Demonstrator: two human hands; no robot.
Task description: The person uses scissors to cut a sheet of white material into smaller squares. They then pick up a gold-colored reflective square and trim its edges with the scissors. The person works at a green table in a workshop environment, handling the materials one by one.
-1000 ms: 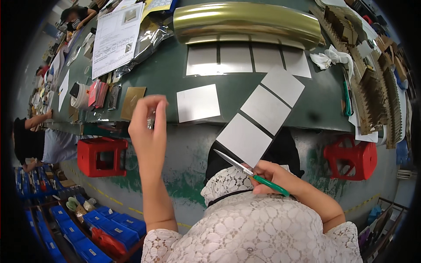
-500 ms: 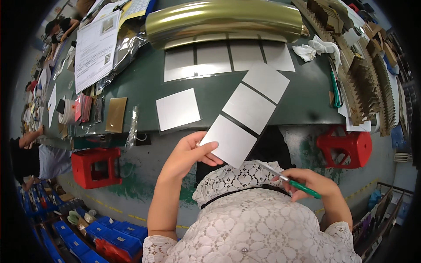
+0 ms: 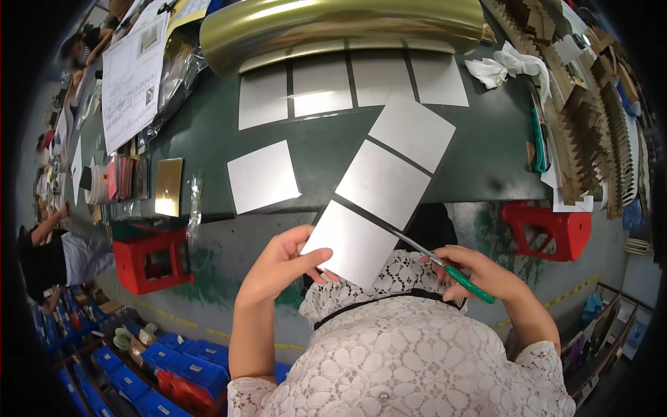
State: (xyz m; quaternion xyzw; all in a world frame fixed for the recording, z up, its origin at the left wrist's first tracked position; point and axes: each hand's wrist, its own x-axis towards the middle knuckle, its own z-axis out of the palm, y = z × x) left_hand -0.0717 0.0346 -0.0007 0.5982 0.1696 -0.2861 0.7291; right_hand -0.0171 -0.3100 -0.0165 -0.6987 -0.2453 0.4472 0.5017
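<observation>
My left hand (image 3: 281, 264) pinches the near left corner of a strip of film with three silver-white panels (image 3: 379, 183), thumb on top and fingers beneath. Narrow see-through gaps separate the panels, and the strip slants away to the right over the table edge. In my right hand (image 3: 476, 274) is a pair of green-handled scissors (image 3: 464, 279). Their blades point up and left, with the tip at the gap between the nearest two panels. A single silver-white panel (image 3: 264, 177) lies on the table left of the strip.
A large gold film roll (image 3: 340, 31) lies across the back of the dark green table (image 3: 201, 132), over a row of silver panels (image 3: 323, 87). Papers (image 3: 134, 83) lie left; a green cutter (image 3: 539, 139) and toothed cardboard strips (image 3: 590, 132) right. Red stools (image 3: 151, 260) flank me.
My left hand has brought the strip slightly left and nearer to me. The scissors have moved up and left, their tip now at the gap between panels. The view has shifted slightly.
</observation>
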